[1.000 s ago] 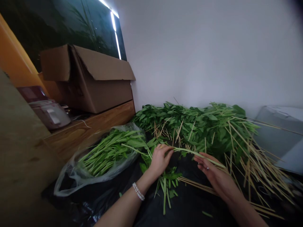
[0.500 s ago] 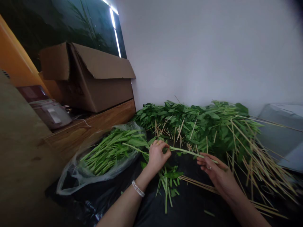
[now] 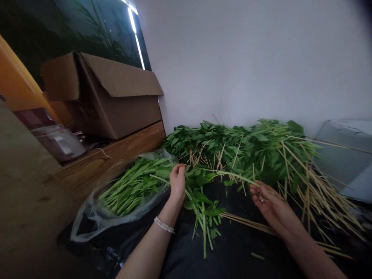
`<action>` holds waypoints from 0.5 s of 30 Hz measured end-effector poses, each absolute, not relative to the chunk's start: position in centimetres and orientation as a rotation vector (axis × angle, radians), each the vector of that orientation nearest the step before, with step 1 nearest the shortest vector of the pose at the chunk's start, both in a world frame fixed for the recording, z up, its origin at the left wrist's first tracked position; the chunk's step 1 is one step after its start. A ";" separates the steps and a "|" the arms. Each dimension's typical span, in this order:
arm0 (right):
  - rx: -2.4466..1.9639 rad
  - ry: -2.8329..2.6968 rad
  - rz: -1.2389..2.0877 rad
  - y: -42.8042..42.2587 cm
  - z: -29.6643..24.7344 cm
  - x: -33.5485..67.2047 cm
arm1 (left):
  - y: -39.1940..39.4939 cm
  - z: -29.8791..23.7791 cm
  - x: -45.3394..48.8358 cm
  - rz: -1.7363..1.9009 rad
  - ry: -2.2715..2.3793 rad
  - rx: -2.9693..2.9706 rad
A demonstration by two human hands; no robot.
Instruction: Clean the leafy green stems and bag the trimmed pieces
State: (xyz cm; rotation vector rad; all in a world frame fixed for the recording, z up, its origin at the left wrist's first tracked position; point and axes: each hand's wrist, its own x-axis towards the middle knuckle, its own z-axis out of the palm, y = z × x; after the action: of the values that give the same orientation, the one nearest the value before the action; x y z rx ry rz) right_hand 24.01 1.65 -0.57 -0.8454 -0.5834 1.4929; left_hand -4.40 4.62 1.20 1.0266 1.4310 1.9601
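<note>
My left hand (image 3: 178, 179) has its fingers curled on the leafy top of a long green stalk (image 3: 226, 175). My right hand (image 3: 269, 201) pinches the same stalk near its bare pale end, so the stalk spans between both hands. Below my left hand lies a small bunch of leafy cuttings (image 3: 205, 211) on black plastic sheeting (image 3: 232, 252). A clear plastic bag of trimmed green stems (image 3: 130, 186) sits just left of my left hand. Behind both hands a big heap of leafy greens (image 3: 241, 149) lies against the wall.
Bare straw-coloured stalks (image 3: 314, 197) spread out at the right. A few more lie under my right wrist. An open cardboard box (image 3: 116, 100) stands on a wooden ledge (image 3: 110, 155) at the left. A grey container (image 3: 345, 155) is at far right.
My left hand slid left along the stalk to its leafy top, near the bag. My right hand shifted slightly right and up, still on the stalk.
</note>
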 end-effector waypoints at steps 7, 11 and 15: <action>-0.781 -0.652 1.543 1.6 -0.6 24.2 | 3.6 2.0 -2.9 1.929 1.362 1.288; -0.803 -0.732 1.551 1.1 -0.5 23.8 | 2.8 2.2 -2.1 1.883 1.453 1.539; -0.862 -0.852 1.533 0.7 -0.2 23.5 | 2.3 2.0 -1.7 1.724 1.413 1.948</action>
State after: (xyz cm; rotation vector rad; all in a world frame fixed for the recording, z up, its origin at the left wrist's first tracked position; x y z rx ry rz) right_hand 23.46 0.67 -0.22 -0.8624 -0.8522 1.5333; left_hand -1.69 2.33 1.99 1.9483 1.4133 1.7241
